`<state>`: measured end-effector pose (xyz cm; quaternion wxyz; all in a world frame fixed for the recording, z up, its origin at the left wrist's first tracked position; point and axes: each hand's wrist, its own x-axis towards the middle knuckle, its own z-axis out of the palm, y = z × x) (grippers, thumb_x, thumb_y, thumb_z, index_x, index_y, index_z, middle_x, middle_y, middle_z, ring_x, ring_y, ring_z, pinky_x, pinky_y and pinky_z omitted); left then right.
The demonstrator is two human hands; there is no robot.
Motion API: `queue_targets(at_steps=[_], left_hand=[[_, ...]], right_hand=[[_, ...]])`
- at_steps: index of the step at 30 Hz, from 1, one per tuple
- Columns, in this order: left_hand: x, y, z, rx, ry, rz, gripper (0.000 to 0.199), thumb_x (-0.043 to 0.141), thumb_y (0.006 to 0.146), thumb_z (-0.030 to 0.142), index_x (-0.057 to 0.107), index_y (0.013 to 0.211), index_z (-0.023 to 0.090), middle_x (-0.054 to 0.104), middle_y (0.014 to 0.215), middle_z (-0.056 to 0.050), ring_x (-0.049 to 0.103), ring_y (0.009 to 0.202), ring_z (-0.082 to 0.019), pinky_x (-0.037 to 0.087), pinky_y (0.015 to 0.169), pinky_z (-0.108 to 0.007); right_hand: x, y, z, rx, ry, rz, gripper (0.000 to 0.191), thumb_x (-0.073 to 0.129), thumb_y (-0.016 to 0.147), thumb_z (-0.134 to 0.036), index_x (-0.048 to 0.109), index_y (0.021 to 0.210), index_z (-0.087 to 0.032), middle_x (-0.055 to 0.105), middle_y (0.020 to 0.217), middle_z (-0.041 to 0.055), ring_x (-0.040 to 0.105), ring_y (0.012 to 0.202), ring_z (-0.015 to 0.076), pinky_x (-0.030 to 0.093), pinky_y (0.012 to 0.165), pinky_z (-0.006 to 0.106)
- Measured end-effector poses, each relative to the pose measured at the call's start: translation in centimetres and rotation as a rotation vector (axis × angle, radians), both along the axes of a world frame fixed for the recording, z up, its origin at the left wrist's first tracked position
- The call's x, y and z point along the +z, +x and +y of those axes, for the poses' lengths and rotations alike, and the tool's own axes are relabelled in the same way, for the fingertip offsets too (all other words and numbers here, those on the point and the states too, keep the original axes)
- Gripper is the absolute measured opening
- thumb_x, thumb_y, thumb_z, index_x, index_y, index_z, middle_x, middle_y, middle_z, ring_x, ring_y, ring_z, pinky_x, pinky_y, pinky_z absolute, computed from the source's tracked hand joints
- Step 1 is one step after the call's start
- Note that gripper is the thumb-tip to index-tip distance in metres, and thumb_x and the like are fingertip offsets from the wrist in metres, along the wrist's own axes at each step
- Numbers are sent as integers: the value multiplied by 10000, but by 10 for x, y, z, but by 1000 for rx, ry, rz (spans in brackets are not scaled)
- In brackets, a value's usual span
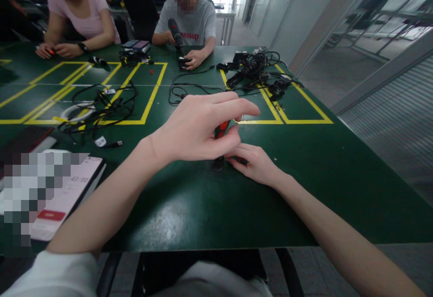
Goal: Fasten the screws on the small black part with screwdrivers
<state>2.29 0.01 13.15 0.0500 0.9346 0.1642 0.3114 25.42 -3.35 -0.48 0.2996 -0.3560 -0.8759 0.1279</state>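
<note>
My left hand (206, 127) is in the middle of the table, thumb and fingers curved around an upright red-and-black screwdriver (222, 127). Most of its handle is hidden by the hand; its index finger reaches out to the right. Below the thumb, the tool's dark lower end meets a small dark round piece (217, 165) on the table. My right hand (252, 164) rests low on the table just right of this piece. Its fingertips are drawn together against the piece, partly behind my left hand, so their exact grip is hidden.
Tangled black cables (250, 71) lie at the far right, and another cable bundle (108, 103) at the left. A phone (72, 193) is near my left forearm. Across the green table (338, 175), a person in grey (203, 21) holds a power screwdriver (176, 33); a person in pink (91, 12) sits further left.
</note>
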Motion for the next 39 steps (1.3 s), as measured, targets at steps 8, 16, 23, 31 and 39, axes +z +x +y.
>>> queue_targets(at_steps=[8,16,23,31,39], left_hand=[[1,0,1,-8,8,-10,408,455,889,105,688,1214,185,720,1055,-66,678,861,-158,512,730,-264],[2,0,-1,23,19,21,425,474,876,124,680,1239,203,732,1037,-41,680,855,-148,511,724,-241],[-2,1,2,28,58,-17,420,454,889,106,689,1219,217,704,1111,-65,685,898,-164,525,743,-275],[2,-1,-1,26,36,36,478,484,845,96,664,1272,212,697,1090,-54,674,909,-172,532,735,-263],[-1,-1,0,32,49,28,406,494,929,123,651,1293,213,676,1137,-70,669,924,-158,524,735,-248]], right_hand=[[3,-2,-1,-4,0,11,167,580,956,-130,710,1001,-224,755,920,54,717,801,203,584,704,320],[8,-8,-6,33,-47,143,177,631,962,-205,705,1121,-226,749,1054,77,718,859,200,611,703,318],[1,-12,-4,39,-42,147,187,690,993,-349,707,1140,-234,736,1122,110,722,1037,267,633,899,441],[4,-12,-6,46,-84,134,195,679,1003,-333,707,1159,-220,740,1105,105,711,975,243,635,817,387],[3,-13,-6,27,-99,139,172,698,992,-337,708,1093,-198,756,1000,82,705,827,207,604,754,346]])
